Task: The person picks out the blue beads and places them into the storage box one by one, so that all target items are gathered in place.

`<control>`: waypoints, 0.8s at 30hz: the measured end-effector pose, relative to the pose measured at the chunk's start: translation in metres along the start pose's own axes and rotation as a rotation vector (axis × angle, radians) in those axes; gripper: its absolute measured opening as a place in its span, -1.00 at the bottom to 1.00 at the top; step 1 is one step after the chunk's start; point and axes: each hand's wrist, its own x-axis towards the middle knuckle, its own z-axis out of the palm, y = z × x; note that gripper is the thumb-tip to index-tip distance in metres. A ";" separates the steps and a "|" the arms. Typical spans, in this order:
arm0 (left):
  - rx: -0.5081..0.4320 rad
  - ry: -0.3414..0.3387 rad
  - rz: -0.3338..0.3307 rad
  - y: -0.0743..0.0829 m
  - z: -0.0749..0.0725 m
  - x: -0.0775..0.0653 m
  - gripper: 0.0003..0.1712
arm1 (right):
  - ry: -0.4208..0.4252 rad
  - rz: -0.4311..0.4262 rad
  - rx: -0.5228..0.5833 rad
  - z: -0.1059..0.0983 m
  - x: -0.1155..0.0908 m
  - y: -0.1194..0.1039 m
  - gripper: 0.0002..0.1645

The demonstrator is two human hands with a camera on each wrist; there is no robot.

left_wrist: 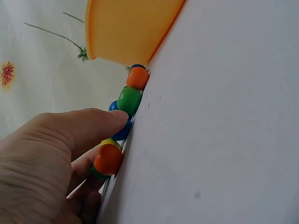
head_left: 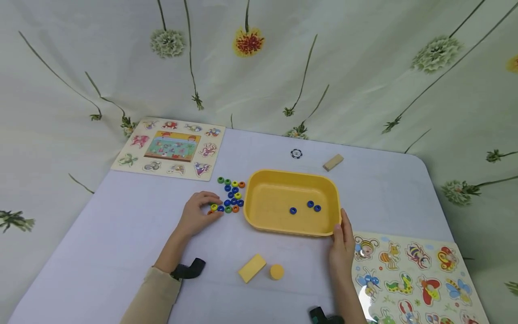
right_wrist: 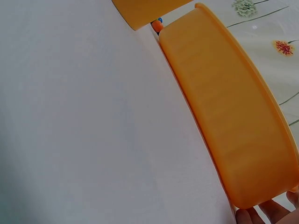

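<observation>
No readable text, label, brand or number in any view. Round black-and-white chip (head_left: 296,154) on bench (head_left: 388,193): small mark at centre, too tiny to make out. Upper-left puzzle board (head_left: 217,155) and lower-right puzzle board (head_left: 398,265): printed pictures, no legible words. Left wrist view: tiny dark marks on white bench surface, not decipherable as characters.

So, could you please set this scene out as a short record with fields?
Left hand: thumb and fingers around loose beads
Right hand: holding near right corner of the tray
In tray: three blue beads
Loose bead colours: blue, green, yellow, orange
Front: rectangular block, round yellow piece
Back: round chip, small block
Back left: picture board
Front right: second picture board
</observation>
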 end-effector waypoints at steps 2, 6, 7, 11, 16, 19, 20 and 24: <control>0.025 0.006 0.011 -0.001 0.001 0.000 -0.74 | 0.004 0.004 -0.006 0.000 0.001 0.000 -0.49; 0.045 0.013 0.012 0.000 0.002 0.000 -0.77 | 0.004 0.006 -0.008 0.000 0.001 0.001 -0.49; 0.047 0.014 0.011 0.001 0.002 0.000 -0.77 | 0.005 0.004 -0.002 0.000 0.001 0.001 -0.49; 0.046 0.018 -0.009 0.003 0.002 0.000 -0.77 | 0.000 -0.001 0.019 -0.001 0.001 0.002 -0.50; 0.050 0.064 -0.033 0.010 -0.001 0.001 -0.78 | -0.008 -0.002 0.035 -0.002 0.001 0.002 -0.50; 0.067 0.133 0.004 0.019 -0.005 0.005 -0.77 | -0.009 0.003 0.033 -0.002 0.003 0.002 -0.51; 0.068 0.152 0.023 0.023 -0.006 0.007 -0.77 | -0.011 0.005 0.034 -0.002 0.003 0.002 -0.51; -0.047 0.145 0.112 0.044 -0.008 0.018 -0.74 | -0.012 0.018 0.036 -0.002 0.003 0.001 -0.51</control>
